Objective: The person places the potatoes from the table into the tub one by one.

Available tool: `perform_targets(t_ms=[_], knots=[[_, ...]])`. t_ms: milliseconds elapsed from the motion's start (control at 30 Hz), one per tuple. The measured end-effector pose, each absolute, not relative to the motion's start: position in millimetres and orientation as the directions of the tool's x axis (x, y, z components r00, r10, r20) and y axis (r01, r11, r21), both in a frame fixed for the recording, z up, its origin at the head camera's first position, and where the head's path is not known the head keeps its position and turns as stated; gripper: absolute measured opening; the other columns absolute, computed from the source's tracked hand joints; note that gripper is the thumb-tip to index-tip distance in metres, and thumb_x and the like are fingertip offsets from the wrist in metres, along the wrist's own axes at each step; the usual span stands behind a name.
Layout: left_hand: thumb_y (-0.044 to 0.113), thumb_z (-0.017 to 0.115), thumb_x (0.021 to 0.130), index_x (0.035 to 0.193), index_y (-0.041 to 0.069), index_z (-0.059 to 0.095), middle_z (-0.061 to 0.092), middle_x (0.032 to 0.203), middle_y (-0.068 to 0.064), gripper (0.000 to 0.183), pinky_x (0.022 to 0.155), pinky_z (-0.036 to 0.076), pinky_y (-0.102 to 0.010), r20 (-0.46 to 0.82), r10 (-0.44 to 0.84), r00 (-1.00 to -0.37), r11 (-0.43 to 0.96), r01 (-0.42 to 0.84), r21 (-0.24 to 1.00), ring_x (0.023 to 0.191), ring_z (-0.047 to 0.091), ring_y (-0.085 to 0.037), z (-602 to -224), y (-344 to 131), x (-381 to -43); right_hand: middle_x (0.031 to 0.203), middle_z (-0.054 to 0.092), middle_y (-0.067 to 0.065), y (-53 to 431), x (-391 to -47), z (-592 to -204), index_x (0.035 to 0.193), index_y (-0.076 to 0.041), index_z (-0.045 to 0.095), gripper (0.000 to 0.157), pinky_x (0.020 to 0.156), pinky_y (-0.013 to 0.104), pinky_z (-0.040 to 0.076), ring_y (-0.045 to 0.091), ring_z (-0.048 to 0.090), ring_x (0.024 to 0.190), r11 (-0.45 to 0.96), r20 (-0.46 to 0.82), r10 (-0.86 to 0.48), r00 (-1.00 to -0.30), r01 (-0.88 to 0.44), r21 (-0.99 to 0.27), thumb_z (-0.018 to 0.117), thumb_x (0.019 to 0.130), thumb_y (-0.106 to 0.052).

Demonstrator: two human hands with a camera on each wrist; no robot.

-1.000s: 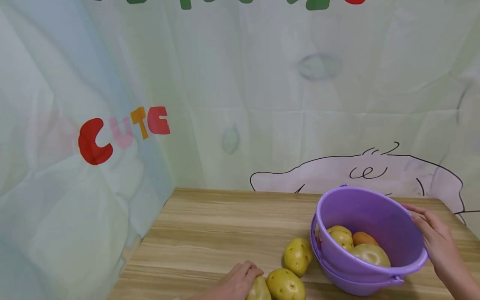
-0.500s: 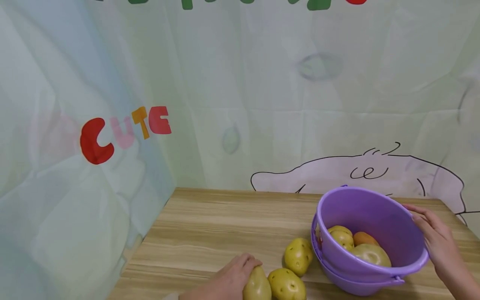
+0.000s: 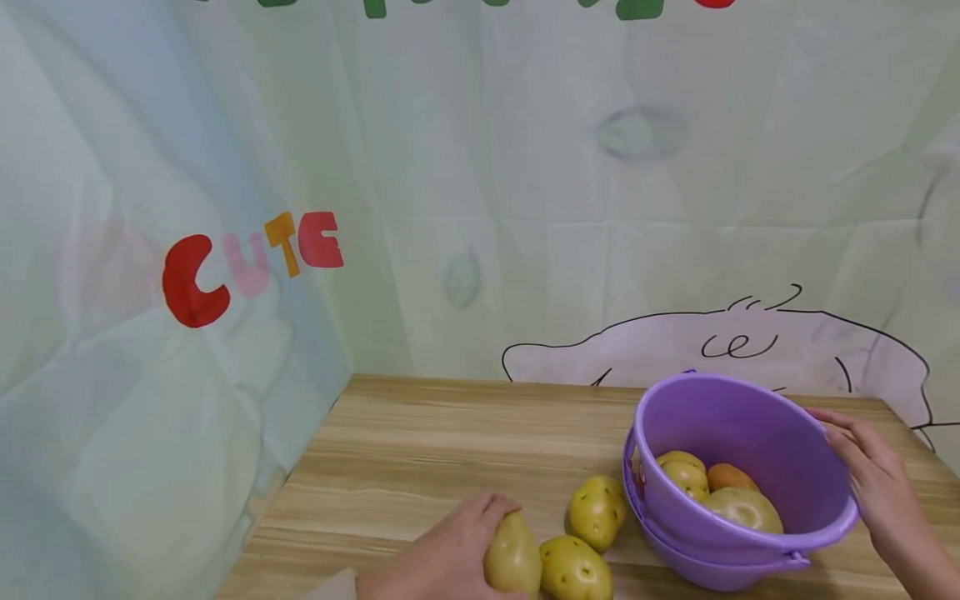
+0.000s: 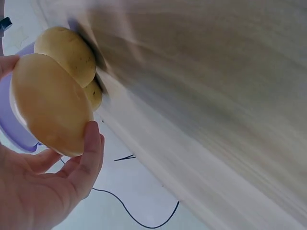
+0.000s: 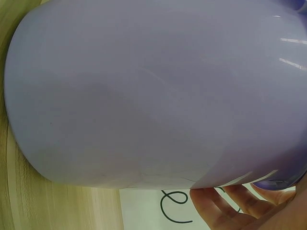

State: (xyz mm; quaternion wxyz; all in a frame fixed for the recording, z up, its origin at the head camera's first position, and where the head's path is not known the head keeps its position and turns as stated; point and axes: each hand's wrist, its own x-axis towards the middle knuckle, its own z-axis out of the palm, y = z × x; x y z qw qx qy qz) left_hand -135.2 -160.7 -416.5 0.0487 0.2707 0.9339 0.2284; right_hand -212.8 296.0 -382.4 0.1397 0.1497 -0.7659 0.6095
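My left hand (image 3: 457, 542) grips a smooth yellow mango-shaped fruit (image 3: 513, 554) at the table's near edge. In the left wrist view, fingers and thumb hold opposite sides of this oval fruit (image 4: 50, 103). Beside it lie two dimpled yellow potatoes, the nearer potato (image 3: 576, 568) and the farther potato (image 3: 597, 512). At the right stands a purple bucket (image 3: 660, 533); my right hand (image 3: 873, 475) holds its right side near the rim. Curled fingers show against the bucket wall (image 5: 144, 96) in the right wrist view, where the thumb is hidden.
Inside the bucket lie yellow potatoes (image 3: 686, 479), an orange item (image 3: 730, 477) and a pale yellow rounded item (image 3: 746, 508). A wooden table (image 3: 450, 442) carries everything. A printed cloth (image 3: 480, 275) hangs behind it and on the left.
The left hand has closed round the mango-shaped fruit and shifted it slightly up and to the left in the head view. The right hand and the bucket have stayed put.
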Motion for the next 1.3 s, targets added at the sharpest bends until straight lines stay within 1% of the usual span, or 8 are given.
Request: perform_targets(t_ms=[100, 167, 333, 500, 567, 767, 967, 1300], knots=[[0.070, 0.062, 0.067, 0.133, 0.019, 0.040, 0.042, 0.119, 0.004, 0.086, 0.075, 0.046, -0.025, 0.016, 0.501, -0.865, 0.759, 0.448, 0.472, 0.097, 0.045, -0.005, -413.0, -160.6, -136.6, 0.091, 0.065, -0.012, 296.1, -212.5, -382.2, 0.125, -0.014, 0.054, 0.031, 0.057, 0.021, 0.049, 0.005, 0.062, 0.074, 0.245, 0.400, -0.057, -0.915, -0.401, -0.883, 0.039, 0.099, -0.011], [0.069, 0.062, 0.067, 0.133, 0.019, 0.039, 0.043, 0.118, 0.004, 0.086, 0.074, 0.046, -0.024, 0.037, 0.499, -0.866, 0.765, 0.460, 0.451, 0.096, 0.046, -0.006, -411.9, -160.9, -138.0, 0.092, 0.065, -0.013, 296.0, -212.4, -382.2, 0.125, -0.013, 0.054, 0.031, 0.058, 0.021, 0.049, 0.004, 0.062, 0.075, 0.253, 0.403, -0.057, -0.914, -0.404, -0.879, 0.039, 0.099, -0.011], [0.067, 0.062, 0.069, 0.132, 0.015, 0.040, 0.044, 0.112, 0.005, 0.085, 0.072, 0.047, -0.022, 0.126, 0.512, -0.850, 0.757, 0.516, 0.401, 0.090, 0.047, -0.004, -409.7, -163.1, -144.4, 0.093, 0.065, -0.013, 295.7, -212.2, -382.0, 0.125, -0.013, 0.054, 0.031, 0.058, 0.020, 0.049, 0.003, 0.062, 0.076, 0.257, 0.409, -0.058, -0.911, -0.409, -0.876, 0.039, 0.099, -0.011], [0.067, 0.063, 0.068, 0.131, 0.013, 0.041, 0.044, 0.114, 0.004, 0.086, 0.075, 0.047, -0.024, 0.203, 0.512, -0.835, 0.746, 0.549, 0.377, 0.092, 0.049, -0.007, -402.4, -166.9, -152.4, 0.091, 0.066, -0.012, 295.4, -212.3, -382.1, 0.125, -0.013, 0.055, 0.031, 0.057, 0.021, 0.049, 0.005, 0.062, 0.074, 0.250, 0.414, -0.056, -0.908, -0.415, -0.875, 0.039, 0.099, -0.010], [0.066, 0.064, 0.067, 0.131, 0.014, 0.041, 0.044, 0.115, 0.003, 0.086, 0.075, 0.048, -0.025, 0.203, 0.505, -0.839, 0.747, 0.543, 0.384, 0.095, 0.049, -0.008, -398.6, -168.4, -155.5, 0.091, 0.066, -0.011, 295.7, -212.3, -382.3, 0.124, -0.013, 0.055, 0.031, 0.057, 0.021, 0.049, 0.005, 0.062, 0.074, 0.240, 0.413, -0.057, -0.909, -0.414, -0.878, 0.039, 0.099, -0.010], [0.064, 0.066, 0.068, 0.132, 0.014, 0.040, 0.043, 0.115, 0.004, 0.085, 0.072, 0.048, -0.024, 0.173, 0.481, -0.859, 0.749, 0.505, 0.429, 0.096, 0.049, -0.009, -390.3, -170.9, -162.2, 0.092, 0.066, -0.011, 296.5, -212.3, -382.8, 0.125, -0.013, 0.054, 0.031, 0.058, 0.021, 0.049, 0.005, 0.062, 0.076, 0.222, 0.409, -0.066, -0.910, -0.413, -0.883, 0.039, 0.099, -0.010], [0.064, 0.066, 0.067, 0.131, 0.015, 0.042, 0.045, 0.115, 0.004, 0.084, 0.073, 0.048, -0.026, 0.208, 0.454, -0.867, 0.736, 0.496, 0.462, 0.097, 0.050, -0.011, -384.1, -170.7, -169.4, 0.095, 0.065, -0.011, 295.8, -212.3, -383.5, 0.125, -0.011, 0.054, 0.030, 0.059, 0.020, 0.049, 0.004, 0.062, 0.078, 0.178, 0.417, -0.075, -0.906, -0.423, -0.888, 0.039, 0.098, -0.009], [0.064, 0.067, 0.067, 0.132, 0.015, 0.041, 0.045, 0.117, 0.004, 0.085, 0.075, 0.048, -0.026, 0.256, 0.453, -0.854, 0.731, 0.520, 0.441, 0.097, 0.050, -0.010, -370.8, -166.5, -184.3, 0.096, 0.065, -0.013, 295.5, -211.6, -382.3, 0.125, -0.012, 0.054, 0.030, 0.060, 0.019, 0.048, 0.003, 0.062, 0.078, 0.223, 0.411, -0.063, -0.909, -0.415, -0.882, 0.039, 0.098, -0.010]])
